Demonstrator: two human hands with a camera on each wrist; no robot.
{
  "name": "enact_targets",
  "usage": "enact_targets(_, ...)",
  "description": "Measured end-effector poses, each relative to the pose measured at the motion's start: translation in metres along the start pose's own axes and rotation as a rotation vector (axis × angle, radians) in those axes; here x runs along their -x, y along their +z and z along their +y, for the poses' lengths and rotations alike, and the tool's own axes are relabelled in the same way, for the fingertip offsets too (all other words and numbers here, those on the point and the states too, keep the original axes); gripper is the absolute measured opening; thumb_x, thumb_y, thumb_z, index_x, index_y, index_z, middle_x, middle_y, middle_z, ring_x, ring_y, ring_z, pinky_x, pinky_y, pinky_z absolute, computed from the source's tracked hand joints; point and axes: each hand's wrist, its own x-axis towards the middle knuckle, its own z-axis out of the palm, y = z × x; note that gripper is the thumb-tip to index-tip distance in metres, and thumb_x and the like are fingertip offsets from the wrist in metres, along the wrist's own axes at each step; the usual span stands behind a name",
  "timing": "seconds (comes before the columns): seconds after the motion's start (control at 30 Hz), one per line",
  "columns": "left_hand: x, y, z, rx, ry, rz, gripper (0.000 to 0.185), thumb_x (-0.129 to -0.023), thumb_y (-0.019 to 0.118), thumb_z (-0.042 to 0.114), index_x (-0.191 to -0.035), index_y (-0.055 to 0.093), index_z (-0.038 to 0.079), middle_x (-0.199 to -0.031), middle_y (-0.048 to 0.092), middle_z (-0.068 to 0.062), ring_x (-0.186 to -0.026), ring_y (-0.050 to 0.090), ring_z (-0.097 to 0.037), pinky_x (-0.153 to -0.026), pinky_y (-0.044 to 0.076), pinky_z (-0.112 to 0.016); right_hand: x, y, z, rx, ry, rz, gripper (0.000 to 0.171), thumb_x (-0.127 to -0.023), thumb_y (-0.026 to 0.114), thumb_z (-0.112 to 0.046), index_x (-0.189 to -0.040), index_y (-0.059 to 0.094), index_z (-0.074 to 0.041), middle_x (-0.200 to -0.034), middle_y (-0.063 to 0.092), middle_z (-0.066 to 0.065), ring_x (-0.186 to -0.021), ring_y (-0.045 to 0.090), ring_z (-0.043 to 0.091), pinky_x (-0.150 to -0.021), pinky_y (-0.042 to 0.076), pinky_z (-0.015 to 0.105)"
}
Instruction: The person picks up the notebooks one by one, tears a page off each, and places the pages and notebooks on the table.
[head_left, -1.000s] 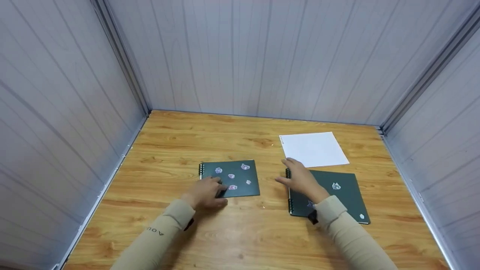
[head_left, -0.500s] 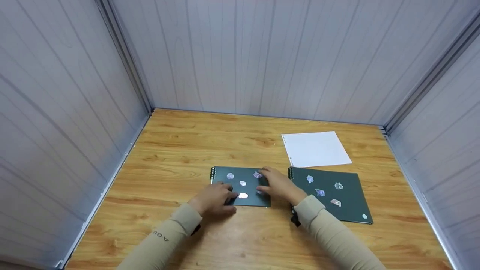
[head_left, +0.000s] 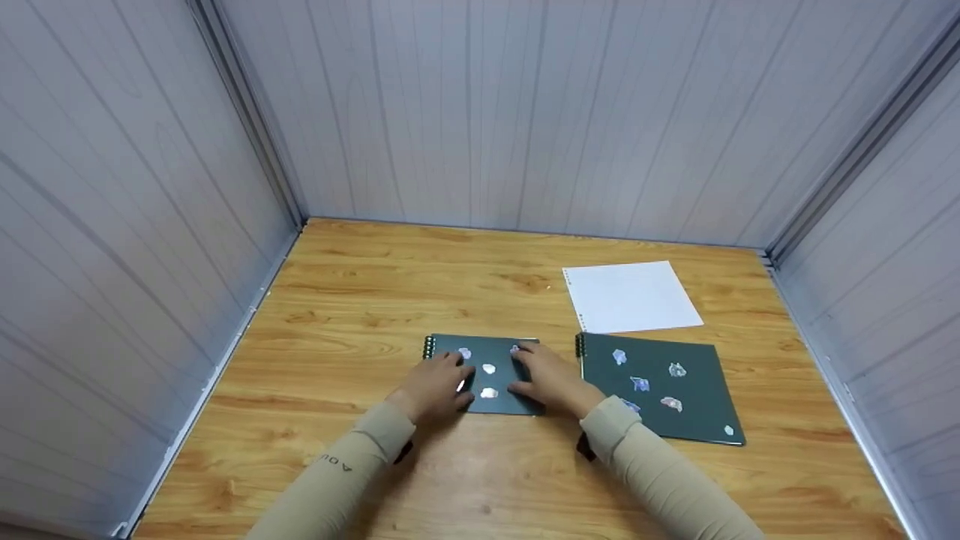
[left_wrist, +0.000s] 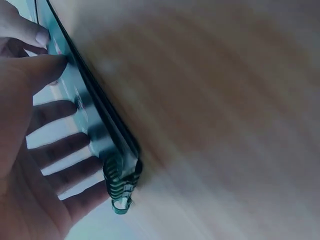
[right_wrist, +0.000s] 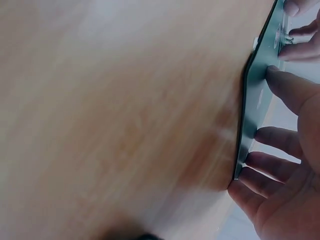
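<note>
A small dark green spiral notebook with pale stickers lies flat on the wooden table. My left hand rests on its left part near the spiral. My right hand rests on its right part and covers the right edge. In the left wrist view the left hand has spread fingers on the cover beside the spiral binding. In the right wrist view the right hand has its thumb on the cover and its fingers at the notebook edge. Neither hand visibly grips it.
A larger dark green spiral notebook with stickers lies just right of the small one. Behind it lies a loose white sheet. Grey panelled walls close in the table at the left, back and right.
My right hand left the large notebook and came onto the small one. The small notebook slid to the right, closer to the large one. My left hand stayed on it.
</note>
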Motion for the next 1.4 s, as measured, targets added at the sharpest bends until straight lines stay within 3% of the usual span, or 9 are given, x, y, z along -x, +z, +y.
enact_targets(0.13, -0.011, -0.002, -0.003, 0.033, -0.094, -0.051, 0.067, -0.106, 0.067, 0.05, -0.155, 0.058, 0.005, -0.154, 0.058, -0.024, -0.145, 0.056, -0.04, -0.12, 0.05, -0.054, -0.001, -0.001, -0.001, -0.026, 0.008, 0.001, 0.068, -0.103, 0.075, -0.043, -0.159, 0.056, -0.01, -0.171, 0.043, 0.019, -0.158, 0.043, 0.037, -0.13, 0.038, 0.055)
enact_targets(0.33, -0.019, -0.011, 0.002, 0.07, -0.154, -0.112, 0.085, -0.1, 0.071, 0.063, -0.156, 0.055, 0.001, -0.159, 0.055, -0.027, -0.15, 0.051, -0.043, -0.123, 0.047, -0.055, -0.008, -0.007, 0.0, -0.017, 0.019, 0.009, 0.07, -0.098, 0.081, -0.046, -0.153, 0.061, -0.007, -0.164, 0.049, 0.02, -0.148, 0.051, 0.035, -0.125, 0.045, 0.052)
enact_targets(0.53, -0.021, -0.016, 0.006, 0.083, -0.156, -0.109, 0.086, -0.095, 0.077, 0.063, -0.148, 0.061, -0.002, -0.15, 0.06, -0.027, -0.142, 0.057, -0.043, -0.118, 0.051, -0.056, -0.018, -0.016, 0.012, 0.025, 0.084, 0.053, 0.072, -0.096, 0.082, -0.048, -0.148, 0.064, -0.001, -0.151, 0.057, 0.021, -0.135, 0.056, 0.036, -0.119, 0.05, 0.054)
enact_targets(0.8, -0.023, -0.013, 0.007, 0.089, -0.172, -0.128, 0.088, -0.096, 0.076, 0.064, -0.152, 0.058, -0.002, -0.153, 0.058, -0.027, -0.145, 0.055, -0.042, -0.121, 0.049, -0.055, -0.024, -0.022, 0.028, 0.053, 0.119, 0.102, 0.074, -0.093, 0.085, -0.049, -0.143, 0.066, 0.002, -0.136, 0.061, 0.02, -0.121, 0.06, 0.036, -0.11, 0.053, 0.054)
enact_targets(1.17, -0.024, -0.009, 0.007, 0.07, -0.158, -0.067, 0.077, -0.092, 0.082, 0.059, -0.137, 0.066, 0.0, -0.137, 0.065, -0.024, -0.131, 0.063, -0.041, -0.11, 0.056, -0.056, -0.025, -0.021, 0.025, -0.056, 0.186, 0.14, 0.069, -0.089, 0.091, -0.041, -0.136, 0.064, 0.001, -0.125, 0.063, 0.016, -0.114, 0.055, 0.032, -0.101, 0.053, 0.049)
enact_targets(1.4, -0.021, -0.009, 0.006, 0.1, -0.162, -0.07, 0.083, -0.093, 0.082, 0.059, -0.144, 0.062, -0.003, -0.144, 0.063, -0.027, -0.136, 0.061, -0.043, -0.115, 0.053, -0.057, -0.023, -0.016, 0.014, -0.111, 0.251, 0.195, 0.07, -0.089, 0.092, -0.034, -0.141, 0.061, 0.002, -0.129, 0.064, 0.019, -0.116, 0.056, 0.032, -0.105, 0.055, 0.049)
